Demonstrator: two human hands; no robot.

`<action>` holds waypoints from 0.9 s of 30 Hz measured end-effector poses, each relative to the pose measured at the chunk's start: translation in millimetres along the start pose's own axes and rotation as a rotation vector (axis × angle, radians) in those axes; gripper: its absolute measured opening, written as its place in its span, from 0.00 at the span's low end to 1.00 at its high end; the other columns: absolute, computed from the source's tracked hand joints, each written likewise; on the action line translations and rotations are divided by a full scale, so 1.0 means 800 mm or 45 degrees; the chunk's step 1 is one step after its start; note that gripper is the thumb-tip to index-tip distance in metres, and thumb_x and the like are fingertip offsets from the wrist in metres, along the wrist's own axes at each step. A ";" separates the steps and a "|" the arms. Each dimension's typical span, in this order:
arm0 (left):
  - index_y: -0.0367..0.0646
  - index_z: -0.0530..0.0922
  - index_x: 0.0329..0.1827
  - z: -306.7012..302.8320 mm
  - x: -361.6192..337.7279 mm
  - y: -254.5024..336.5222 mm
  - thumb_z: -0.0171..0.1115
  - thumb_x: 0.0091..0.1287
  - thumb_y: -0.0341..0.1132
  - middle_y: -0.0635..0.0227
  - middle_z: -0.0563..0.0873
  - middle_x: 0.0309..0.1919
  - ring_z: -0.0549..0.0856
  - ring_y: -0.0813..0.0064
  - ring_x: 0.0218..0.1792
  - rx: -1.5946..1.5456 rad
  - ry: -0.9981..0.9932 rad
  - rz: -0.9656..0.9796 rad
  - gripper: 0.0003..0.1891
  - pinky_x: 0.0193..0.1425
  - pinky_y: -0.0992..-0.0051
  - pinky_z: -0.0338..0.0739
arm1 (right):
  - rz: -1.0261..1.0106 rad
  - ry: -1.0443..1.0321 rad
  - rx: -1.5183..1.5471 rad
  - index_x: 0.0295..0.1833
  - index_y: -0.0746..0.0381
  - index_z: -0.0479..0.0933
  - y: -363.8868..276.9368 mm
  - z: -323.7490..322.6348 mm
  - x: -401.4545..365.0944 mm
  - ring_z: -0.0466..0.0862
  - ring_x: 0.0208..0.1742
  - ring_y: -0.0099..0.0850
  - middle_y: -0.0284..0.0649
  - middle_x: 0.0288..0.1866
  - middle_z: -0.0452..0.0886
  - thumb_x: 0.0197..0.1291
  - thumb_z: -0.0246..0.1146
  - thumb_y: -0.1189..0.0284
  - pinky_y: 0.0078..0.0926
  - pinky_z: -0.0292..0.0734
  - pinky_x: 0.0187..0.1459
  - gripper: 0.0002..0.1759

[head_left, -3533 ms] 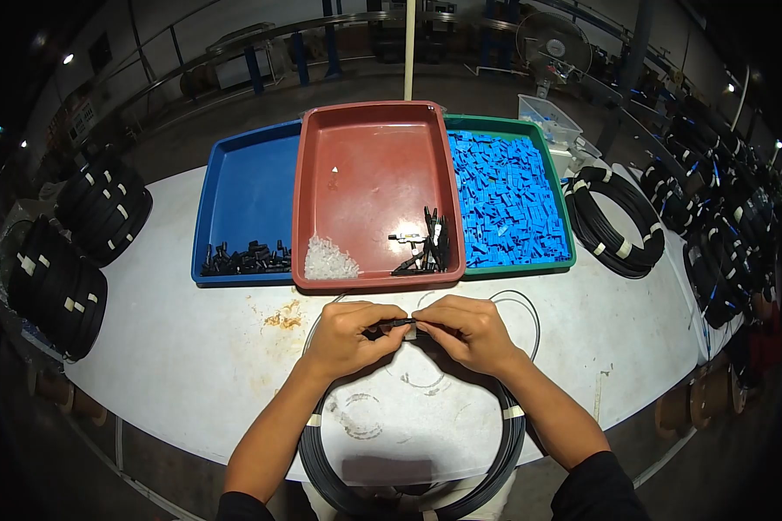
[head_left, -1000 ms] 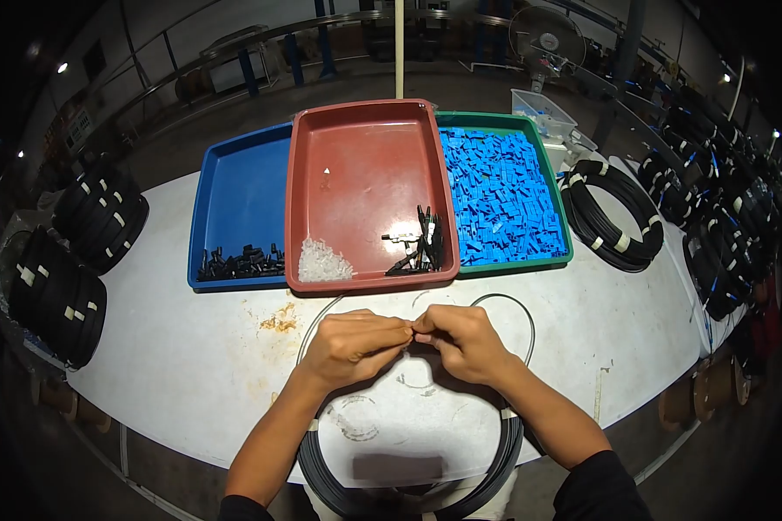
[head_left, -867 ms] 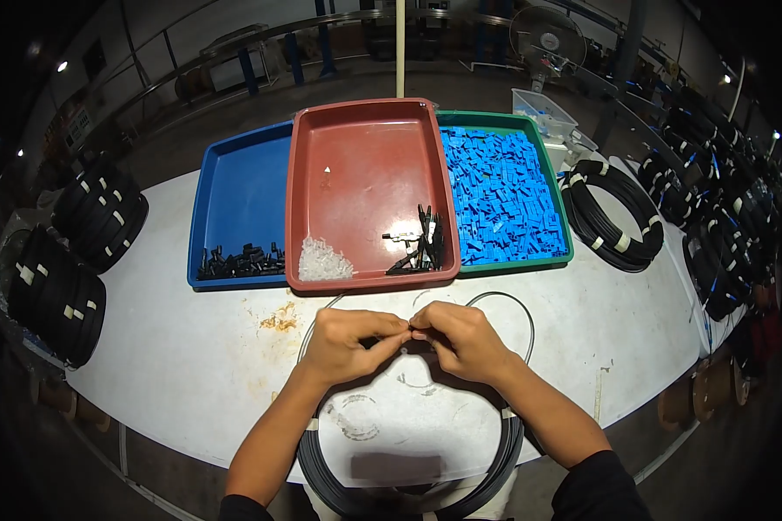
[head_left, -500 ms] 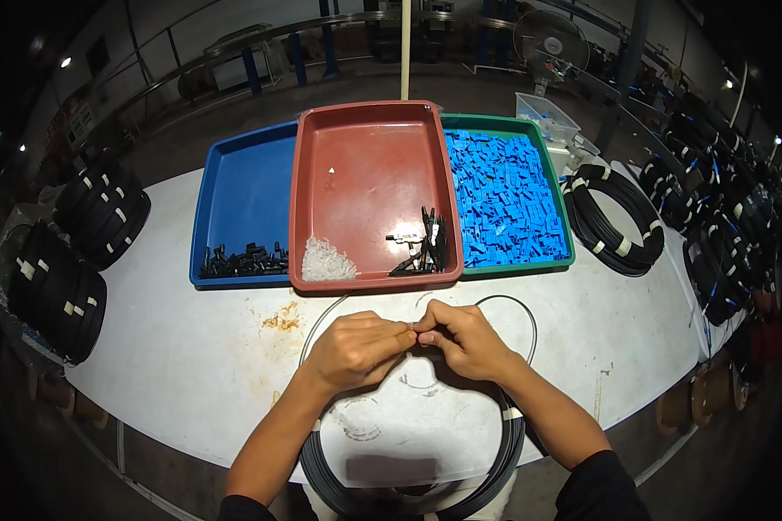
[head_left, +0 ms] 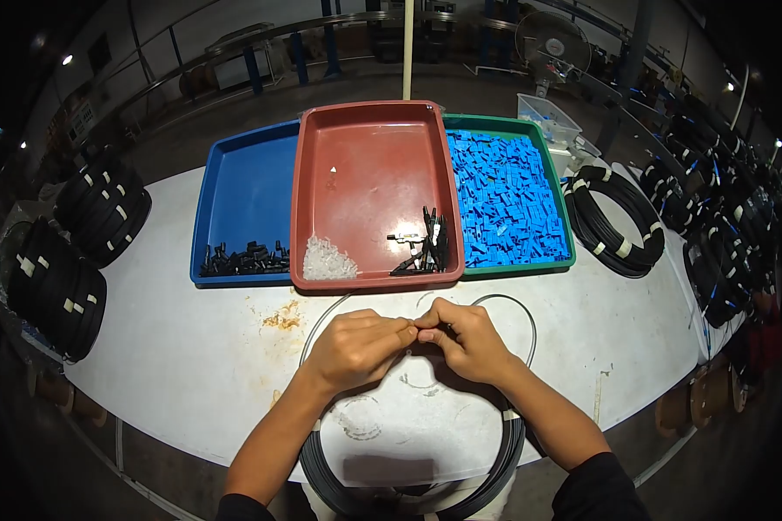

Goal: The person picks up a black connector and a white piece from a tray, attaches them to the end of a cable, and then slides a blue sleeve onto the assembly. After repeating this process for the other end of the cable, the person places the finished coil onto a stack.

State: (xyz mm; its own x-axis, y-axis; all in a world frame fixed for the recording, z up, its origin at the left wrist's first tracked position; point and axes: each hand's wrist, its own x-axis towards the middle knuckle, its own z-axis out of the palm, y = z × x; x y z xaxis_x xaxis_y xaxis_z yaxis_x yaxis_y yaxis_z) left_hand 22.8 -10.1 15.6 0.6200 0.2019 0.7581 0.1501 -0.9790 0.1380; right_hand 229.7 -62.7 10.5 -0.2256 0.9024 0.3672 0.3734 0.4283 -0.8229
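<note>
Over the white table my left hand (head_left: 356, 347) and my right hand (head_left: 462, 341) meet at the fingertips, both closed in a pinch. What lies between the fingertips is too small and hidden to name. Thin cable ends loop up from a coil of black cable (head_left: 319, 460) at the front edge of the table and run behind both hands. White tape binds the coil on each side.
A blue tray (head_left: 256, 187) with black parts, a red tray (head_left: 378, 182) with clear and black pieces, and a green tray (head_left: 558, 187) full of blue clips (head_left: 508, 200) stand beyond the hands. Black cable coils (head_left: 617, 221) lie right; others (head_left: 56, 286) are stacked left.
</note>
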 end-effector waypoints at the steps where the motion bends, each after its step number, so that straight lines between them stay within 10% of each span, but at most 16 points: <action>1: 0.37 0.89 0.32 -0.003 0.002 0.003 0.76 0.56 0.24 0.60 0.93 0.32 0.89 0.66 0.24 -0.099 0.020 -0.156 0.04 0.32 0.71 0.83 | 0.002 -0.002 0.001 0.39 0.67 0.76 0.003 0.001 0.001 0.81 0.33 0.48 0.50 0.33 0.82 0.53 0.68 0.82 0.42 0.78 0.38 0.09; 3: 0.36 0.90 0.36 -0.003 -0.001 0.009 0.77 0.57 0.22 0.61 0.93 0.32 0.91 0.71 0.28 -0.363 0.098 -0.533 0.06 0.35 0.77 0.85 | -0.561 0.118 -0.329 0.38 0.67 0.76 0.012 0.002 0.005 0.82 0.36 0.44 0.49 0.37 0.82 0.52 0.68 0.81 0.40 0.78 0.41 0.09; 6: 0.34 0.91 0.38 -0.005 0.000 0.010 0.77 0.58 0.23 0.60 0.94 0.33 0.92 0.73 0.30 -0.840 0.030 -1.024 0.06 0.37 0.79 0.86 | -0.751 0.097 -0.584 0.37 0.66 0.76 -0.002 -0.008 0.005 0.82 0.38 0.41 0.48 0.40 0.82 0.51 0.69 0.80 0.38 0.78 0.43 0.09; 8: 0.37 0.91 0.39 -0.004 0.000 0.010 0.77 0.58 0.25 0.60 0.93 0.32 0.92 0.69 0.29 -0.906 0.031 -1.039 0.07 0.36 0.76 0.85 | -0.785 0.125 -0.599 0.37 0.67 0.76 0.002 -0.007 0.004 0.82 0.36 0.43 0.49 0.38 0.82 0.52 0.69 0.80 0.38 0.78 0.40 0.09; 10: 0.38 0.89 0.39 -0.007 0.004 0.009 0.76 0.56 0.24 0.61 0.93 0.33 0.89 0.68 0.26 -0.183 -0.050 -0.256 0.08 0.34 0.73 0.84 | -0.386 0.049 -0.335 0.41 0.68 0.79 0.016 -0.002 0.000 0.85 0.35 0.42 0.45 0.39 0.87 0.53 0.71 0.83 0.36 0.80 0.37 0.10; 12: 0.39 0.88 0.37 0.000 -0.003 0.000 0.76 0.55 0.24 0.63 0.93 0.33 0.87 0.67 0.24 -0.018 -0.030 0.005 0.08 0.32 0.70 0.83 | -0.150 -0.048 -0.217 0.42 0.68 0.80 0.008 -0.006 0.000 0.85 0.35 0.43 0.46 0.38 0.87 0.54 0.71 0.83 0.36 0.81 0.38 0.10; 14: 0.39 0.88 0.38 0.000 -0.004 -0.002 0.76 0.54 0.24 0.63 0.93 0.34 0.87 0.68 0.24 -0.072 0.000 -0.062 0.09 0.32 0.71 0.83 | 0.079 -0.151 -0.101 0.43 0.68 0.80 0.007 -0.005 0.001 0.86 0.34 0.43 0.46 0.38 0.87 0.54 0.71 0.83 0.37 0.82 0.39 0.11; 19: 0.34 0.91 0.38 -0.008 0.002 0.009 0.78 0.59 0.24 0.56 0.94 0.33 0.93 0.73 0.33 -0.607 0.011 -0.881 0.06 0.41 0.77 0.87 | -0.726 0.112 -0.444 0.38 0.69 0.75 -0.002 -0.005 0.010 0.83 0.35 0.48 0.52 0.37 0.82 0.56 0.68 0.82 0.42 0.79 0.39 0.09; 23: 0.34 0.91 0.37 -0.008 0.006 0.014 0.78 0.60 0.26 0.57 0.94 0.33 0.93 0.72 0.32 -0.822 -0.026 -1.084 0.06 0.40 0.77 0.87 | -0.796 0.104 -0.553 0.38 0.69 0.74 0.000 -0.007 0.004 0.83 0.35 0.48 0.51 0.37 0.82 0.57 0.67 0.83 0.41 0.79 0.38 0.07; 25: 0.36 0.89 0.40 -0.007 0.003 0.006 0.76 0.53 0.21 0.61 0.93 0.34 0.91 0.70 0.28 -0.103 -0.091 -0.127 0.11 0.33 0.73 0.84 | -0.179 -0.023 -0.113 0.38 0.68 0.75 0.012 0.000 -0.002 0.82 0.34 0.48 0.50 0.36 0.82 0.56 0.67 0.84 0.41 0.79 0.38 0.08; 27: 0.37 0.88 0.40 -0.001 -0.002 -0.001 0.75 0.51 0.20 0.61 0.93 0.34 0.90 0.69 0.27 -0.059 -0.055 -0.041 0.12 0.32 0.72 0.83 | -0.062 -0.059 -0.123 0.40 0.68 0.77 0.010 -0.003 -0.002 0.84 0.35 0.45 0.48 0.37 0.84 0.55 0.68 0.85 0.37 0.80 0.37 0.09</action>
State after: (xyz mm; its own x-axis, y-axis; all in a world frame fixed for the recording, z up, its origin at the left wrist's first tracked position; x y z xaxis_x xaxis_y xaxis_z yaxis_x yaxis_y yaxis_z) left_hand 21.3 -9.7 14.6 0.6485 0.2337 0.7244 0.1353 -0.9719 0.1924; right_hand 234.9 -60.5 4.2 -0.2866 0.8779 0.3836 0.4456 0.4766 -0.7578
